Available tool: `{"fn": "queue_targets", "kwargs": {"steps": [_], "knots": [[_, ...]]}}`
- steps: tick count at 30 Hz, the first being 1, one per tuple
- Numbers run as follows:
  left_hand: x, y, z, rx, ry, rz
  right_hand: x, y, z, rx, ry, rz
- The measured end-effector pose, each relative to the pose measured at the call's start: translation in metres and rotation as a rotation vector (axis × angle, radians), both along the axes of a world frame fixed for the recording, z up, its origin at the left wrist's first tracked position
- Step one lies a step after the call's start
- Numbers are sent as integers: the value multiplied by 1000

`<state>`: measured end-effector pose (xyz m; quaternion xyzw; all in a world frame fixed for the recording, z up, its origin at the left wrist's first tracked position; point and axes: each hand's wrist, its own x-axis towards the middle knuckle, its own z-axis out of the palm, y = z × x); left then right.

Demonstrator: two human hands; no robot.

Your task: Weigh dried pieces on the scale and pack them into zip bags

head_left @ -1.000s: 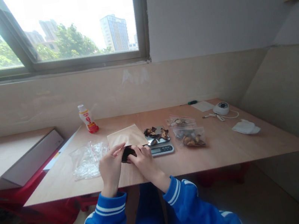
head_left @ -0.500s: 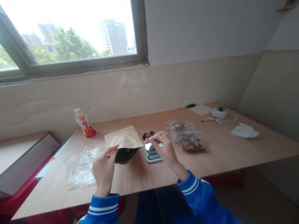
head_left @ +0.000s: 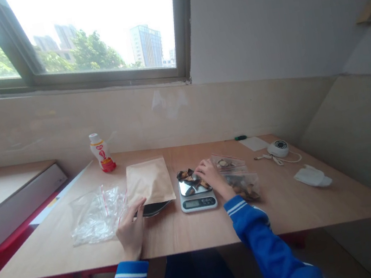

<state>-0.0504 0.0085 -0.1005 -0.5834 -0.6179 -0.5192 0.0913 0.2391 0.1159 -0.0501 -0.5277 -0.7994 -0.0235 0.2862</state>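
Observation:
My left hand [head_left: 131, 226] is closed on the near edge of a brown kraft paper pouch [head_left: 149, 180]. The pouch lies flat side up, and its dark mouth gapes toward me. To its right stands a small white kitchen scale [head_left: 199, 206] with a shiny plate. Dark brown dried mushroom pieces [head_left: 187, 176] are spread over that plate. Above the plate's right side is my right hand [head_left: 212, 177], fingers bent together with the tips down on the pieces. The fingers partly hide what they pinch, and the scale's reading is too faint to make out.
Clear plastic bags [head_left: 96, 219] lie on the left of the table, a red-and-white bottle [head_left: 102, 154] behind them. Zip bags of dried pieces [head_left: 244, 186] sit right of the scale. Farther right are a white camera-like device [head_left: 277, 149] with a cable and a white cloth [head_left: 313, 176].
My right hand has gone from beside the pouch's mouth to the pieces on the scale. The pouch's mouth has dropped and narrowed, my left hand still on its edge. The view has shifted slightly.

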Motion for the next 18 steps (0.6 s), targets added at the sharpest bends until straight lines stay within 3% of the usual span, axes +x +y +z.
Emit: {"fn": "queue_targets", "kwargs": {"steps": [7,13,18], "knots": [[2,-5,2,1,19,-21,8,-1,2,-77,165,-20],[7,-7,7,-73,-3,-3,10,4,13,-125,245,53],[7,-7,8,-61,21,-30,12,1,9,-128,285,89]]}}
